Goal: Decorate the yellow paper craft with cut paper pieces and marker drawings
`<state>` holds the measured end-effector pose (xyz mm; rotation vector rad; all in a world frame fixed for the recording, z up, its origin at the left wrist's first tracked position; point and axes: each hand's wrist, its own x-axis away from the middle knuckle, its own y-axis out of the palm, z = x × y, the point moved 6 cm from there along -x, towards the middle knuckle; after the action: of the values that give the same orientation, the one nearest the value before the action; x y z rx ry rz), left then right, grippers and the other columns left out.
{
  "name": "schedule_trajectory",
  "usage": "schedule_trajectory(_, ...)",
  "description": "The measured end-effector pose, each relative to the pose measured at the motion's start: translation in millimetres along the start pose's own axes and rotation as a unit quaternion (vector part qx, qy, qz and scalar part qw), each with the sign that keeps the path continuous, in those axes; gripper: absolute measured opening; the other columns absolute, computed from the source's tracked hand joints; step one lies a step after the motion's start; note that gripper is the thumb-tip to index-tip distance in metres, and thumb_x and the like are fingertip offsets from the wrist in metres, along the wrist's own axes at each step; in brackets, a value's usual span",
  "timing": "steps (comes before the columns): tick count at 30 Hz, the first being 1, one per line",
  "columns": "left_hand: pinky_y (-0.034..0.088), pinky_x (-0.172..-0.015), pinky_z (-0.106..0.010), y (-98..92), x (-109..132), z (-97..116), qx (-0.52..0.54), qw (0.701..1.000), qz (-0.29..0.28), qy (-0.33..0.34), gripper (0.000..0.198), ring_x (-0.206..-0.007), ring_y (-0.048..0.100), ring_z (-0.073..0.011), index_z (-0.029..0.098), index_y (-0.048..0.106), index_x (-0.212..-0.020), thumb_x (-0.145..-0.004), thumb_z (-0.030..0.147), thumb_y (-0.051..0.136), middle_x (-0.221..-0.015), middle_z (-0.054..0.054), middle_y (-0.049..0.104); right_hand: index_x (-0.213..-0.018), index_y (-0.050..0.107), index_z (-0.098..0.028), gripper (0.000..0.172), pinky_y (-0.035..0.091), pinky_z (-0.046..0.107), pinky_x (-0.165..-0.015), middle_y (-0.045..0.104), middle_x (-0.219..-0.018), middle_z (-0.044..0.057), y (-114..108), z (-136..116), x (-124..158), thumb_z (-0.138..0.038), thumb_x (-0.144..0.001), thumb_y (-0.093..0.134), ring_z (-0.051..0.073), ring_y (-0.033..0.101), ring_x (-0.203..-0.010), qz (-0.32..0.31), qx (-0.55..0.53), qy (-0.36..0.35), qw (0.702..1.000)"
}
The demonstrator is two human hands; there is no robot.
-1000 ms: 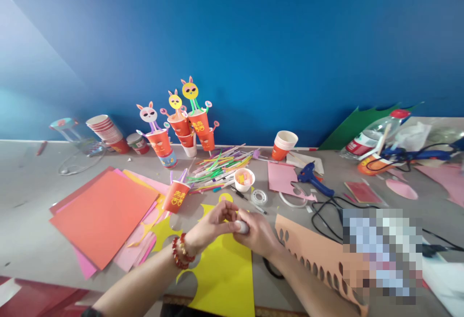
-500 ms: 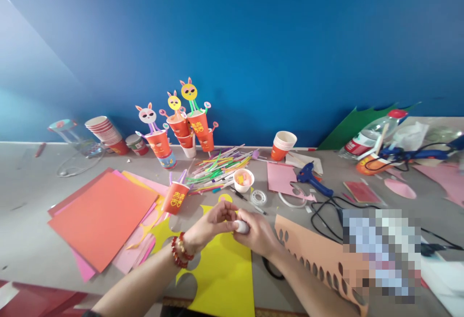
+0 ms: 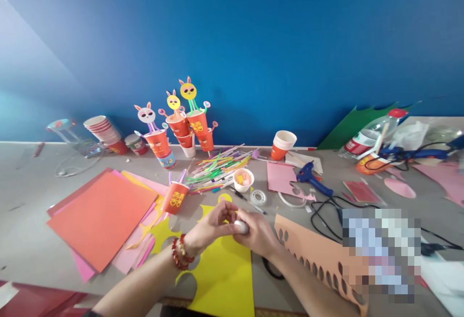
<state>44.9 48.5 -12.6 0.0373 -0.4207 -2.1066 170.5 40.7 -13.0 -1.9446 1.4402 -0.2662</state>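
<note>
My left hand [image 3: 213, 223] and my right hand [image 3: 258, 234] meet over a yellow paper sheet [image 3: 224, 273] with round holes cut out of it. Between them they pinch a small white rounded object [image 3: 242, 226]; what it is I cannot make out. My right fingers wrap round it and my left fingertips press on its top. A red bead bracelet [image 3: 178, 252] sits on my left wrist. A red paper cup with straws [image 3: 174, 196] stands just left of my hands.
Orange and pink sheets [image 3: 101, 215] lie at the left, and a tan card with cut holes [image 3: 319, 259] at the right. Bunny-topped red cups [image 3: 181, 126] stand at the wall, with coloured straws [image 3: 217, 167], a blue glue gun [image 3: 311, 178], a tape roll [image 3: 258, 196], cup stacks and black cables.
</note>
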Motion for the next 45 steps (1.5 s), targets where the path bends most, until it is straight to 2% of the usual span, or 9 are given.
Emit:
schedule_trajectory(4,0.039,-0.086,-0.033,0.6,0,-3,0.021,1.0,-0.009,-0.021,0.05,-0.096,0.054,-0.0194,0.019,0.059,-0.112,-0.074,0.039,0.085,-0.098,-0.004,0.058,-0.074,0.048,-0.023,0.013,0.03,0.023,-0.051,0.061,-0.062,-0.003,1,1,1,-0.017,-0.068,0.058,0.015,0.055,-0.053,0.005,0.007,-0.007,1.0)
schedule_trajectory(11,0.039,-0.086,-0.033,2.7,2,0,0.017,1.0,-0.011,-0.007,0.053,-0.096,0.053,-0.0192,0.02,0.058,-0.112,-0.071,0.038,0.086,-0.098,-0.004,0.058,-0.073,0.047,-0.023,0.014,0.031,0.023,-0.05,0.062,-0.061,-0.002,-1,-1,1,-0.02,-0.073,0.06,0.015,0.055,-0.052,0.008,-0.01,-0.015,1.0)
schedule_trajectory(16,0.039,-0.087,-0.033,2.6,2,-2,0.053,0.998,-0.014,-0.022,0.048,-0.098,0.053,-0.0198,0.02,0.059,-0.112,-0.074,0.035,0.085,-0.099,-0.004,0.058,-0.072,0.046,-0.023,0.014,0.031,0.022,-0.05,0.06,-0.061,-0.003,-2,0,1,-0.017,-0.069,0.058,0.014,0.051,-0.052,0.014,-0.009,-0.003,1.0)
schedule_trajectory(23,0.04,-0.084,-0.031,0.6,1,0,0.03,0.999,-0.01,0.013,0.047,-0.091,0.052,-0.0166,0.019,0.059,-0.11,-0.074,0.033,0.085,-0.093,-0.002,0.057,-0.07,0.042,-0.023,0.019,0.027,0.022,-0.048,0.056,-0.057,-0.004,1,4,0,-0.024,-0.073,0.061,0.014,0.049,-0.05,0.013,-0.026,0.011,1.0)
schedule_trajectory(30,0.039,-0.085,-0.03,4.4,1,1,0.067,0.997,-0.002,-0.034,0.046,-0.095,0.055,-0.0179,0.019,0.059,-0.109,-0.074,0.034,0.085,-0.097,-0.003,0.059,-0.071,0.043,-0.024,0.017,0.03,0.023,-0.05,0.057,-0.059,-0.004,-1,0,1,-0.015,-0.067,0.058,0.014,0.051,-0.051,0.021,-0.009,-0.004,1.0)
schedule_trajectory(33,0.041,-0.083,-0.029,4.5,2,1,0.086,0.995,0.003,-0.04,0.043,-0.093,0.056,-0.0176,0.018,0.06,-0.107,-0.074,0.033,0.084,-0.095,-0.004,0.059,-0.069,0.041,-0.024,0.019,0.028,0.023,-0.049,0.054,-0.057,-0.005,-3,0,1,-0.015,-0.067,0.058,0.014,0.049,-0.05,0.03,-0.008,-0.004,1.0)
schedule_trajectory(37,0.043,-0.081,-0.029,0.6,5,2,0.123,0.992,0.024,-0.023,0.028,-0.086,0.055,-0.0163,0.018,0.063,-0.098,-0.08,0.034,0.077,-0.091,-0.003,0.057,-0.069,0.042,-0.024,0.017,0.029,0.022,-0.05,0.052,-0.057,-0.006,-4,2,0,-0.016,-0.067,0.057,0.014,0.048,-0.051,0.028,-0.027,0.015,0.999)
schedule_trajectory(41,0.043,-0.081,-0.027,-4.4,13,0,0.087,0.994,0.07,-0.013,0.023,-0.082,0.053,-0.0147,0.016,0.065,-0.089,-0.081,0.035,0.076,-0.088,-0.002,0.056,-0.069,0.043,-0.023,0.015,0.029,0.022,-0.05,0.051,-0.058,-0.005,-6,5,0,-0.016,-0.068,0.056,0.013,0.049,-0.052,0.026,-0.036,0.034,0.998)
schedule_trajectory(45,0.04,-0.077,-0.026,0.1,15,2,0.058,0.996,0.063,-0.011,0.025,-0.078,0.052,-0.0138,0.015,0.065,-0.085,-0.08,0.036,0.077,-0.081,-0.002,0.057,-0.069,0.04,-0.024,0.019,0.027,0.022,-0.05,0.049,-0.057,-0.005,-6,4,1,-0.019,-0.07,0.059,0.013,0.047,-0.051,0.025,-0.016,0.028,0.999)
